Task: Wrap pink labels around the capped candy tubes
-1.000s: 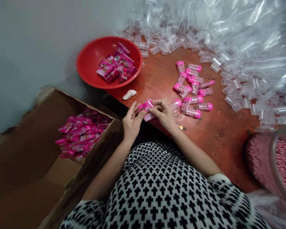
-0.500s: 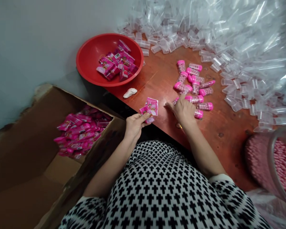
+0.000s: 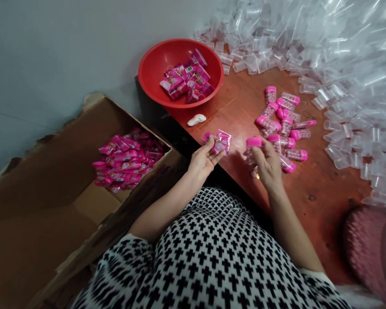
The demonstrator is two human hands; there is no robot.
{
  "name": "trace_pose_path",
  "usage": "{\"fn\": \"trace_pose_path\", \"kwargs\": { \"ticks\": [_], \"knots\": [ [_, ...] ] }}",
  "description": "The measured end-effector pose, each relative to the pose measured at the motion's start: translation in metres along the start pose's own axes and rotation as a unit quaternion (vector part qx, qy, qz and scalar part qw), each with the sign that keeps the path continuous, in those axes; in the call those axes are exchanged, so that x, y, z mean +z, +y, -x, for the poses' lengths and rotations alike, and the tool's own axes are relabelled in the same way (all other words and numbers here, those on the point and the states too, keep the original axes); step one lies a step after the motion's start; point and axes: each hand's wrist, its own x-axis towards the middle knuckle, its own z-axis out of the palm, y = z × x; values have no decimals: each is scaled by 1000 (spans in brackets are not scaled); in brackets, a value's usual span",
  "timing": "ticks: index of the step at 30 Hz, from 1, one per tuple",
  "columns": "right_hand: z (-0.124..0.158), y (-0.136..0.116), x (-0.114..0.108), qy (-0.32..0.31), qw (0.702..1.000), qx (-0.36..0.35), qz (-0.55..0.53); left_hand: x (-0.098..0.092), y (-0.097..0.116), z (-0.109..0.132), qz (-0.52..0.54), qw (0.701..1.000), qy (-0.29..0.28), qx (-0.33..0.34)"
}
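Note:
Pink printed wrappers [image 3: 223,141] are pinched between the thumb and fingers of my left hand [image 3: 202,162], just past the table's near edge. My right hand [image 3: 269,167] grips a small clear tube [image 3: 251,148] with a pink cap, slightly blurred, held over the table. To the right of that hand, several more pink-capped tubes [image 3: 286,126] filled with small pink balls lie in a loose group. A white crumpled lump [image 3: 197,119] rests on the table beyond my left hand.
A red bowl [image 3: 151,88] holding pink packets stands at the table's [image 3: 318,184] far left. Below on the left, an open cardboard box [image 3: 28,189] contains filled pink packets [image 3: 125,159]. Empty clear tubes [image 3: 350,86] are heaped at the back right. A tub [image 3: 366,253] of pink balls stands at lower right.
My right hand has lifted a pink-capped tube from the group and drawn it toward my left hand. The left fingers have opened out somewhat around the wrappers. The whole view has shifted.

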Motion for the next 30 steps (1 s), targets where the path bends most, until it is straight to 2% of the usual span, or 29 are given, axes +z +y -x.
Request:
{"fn": "trace_pose_path", "kwargs": {
  "ticks": [2,5,8,11,17,22,26,30],
  "knots": [
    [14,-5,17,-48,984,33,-171,3,-1,0,10,1000,1,0],
    [26,-12,39,-68,963,49,-256,6,-3,0,17,1000,-13,3],
    [28,-12,48,-45,965,42,-254,7,-5,-1,13,999,-32,5],
    [26,-11,47,-28,968,42,-247,5,-8,-2,-5,999,-44,5],
    [22,-8,49,-65,938,78,-330,5,-7,0,-86,988,-116,52],
    [21,-5,55,-13,943,50,-330,9,-4,5,-145,970,-175,84],
    [21,-5,56,-4,944,25,-328,9,-6,6,-180,964,-178,88],
    [18,-2,55,-28,926,38,-374,6,-3,4,-231,947,-207,84]
  ]
}}
